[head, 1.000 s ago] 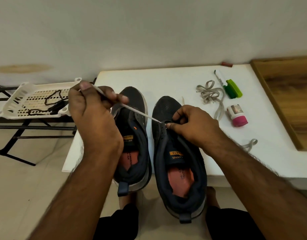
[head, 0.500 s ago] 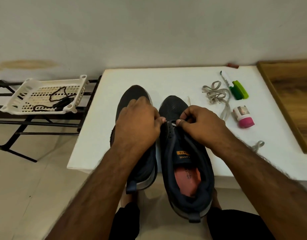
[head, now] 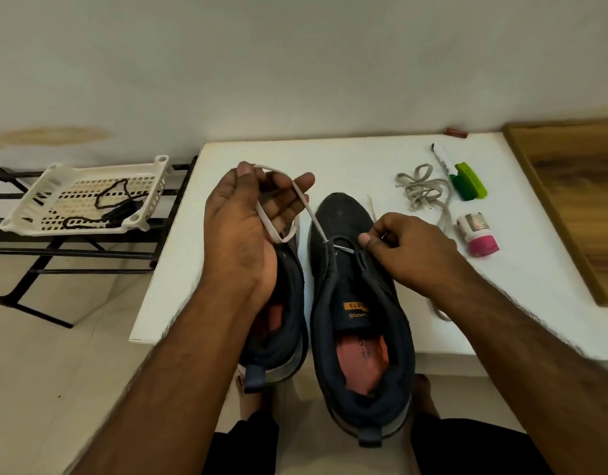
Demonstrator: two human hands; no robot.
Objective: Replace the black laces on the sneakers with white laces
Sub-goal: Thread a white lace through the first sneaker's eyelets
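Note:
Two dark sneakers stand side by side on the white table [head: 364, 159]. The right sneaker [head: 357, 303] has a white lace [head: 307, 209] threaded through its front eyelets. My left hand [head: 251, 221] is raised above the left sneaker [head: 282, 323], with the lace looped over its fingers and held at the thumb. My right hand [head: 408, 248] pinches the other end of the lace at the right eyelet row. A second pale lace [head: 422, 190] lies bundled on the table. Black laces [head: 110, 207] lie in a white basket [head: 42, 190].
The basket sits on a black metal rack [head: 90, 248] left of the table. A marker [head: 443, 159], a green highlighter [head: 468, 181] and a small pink-capped bottle [head: 477, 231] lie right of the shoes. A wooden board [head: 569, 200] is at far right. My knees are below the table edge.
My left hand went from the right sneaker's eyelets up and to the left, drawing a loop of white lace out. My right hand stayed at the eyelets.

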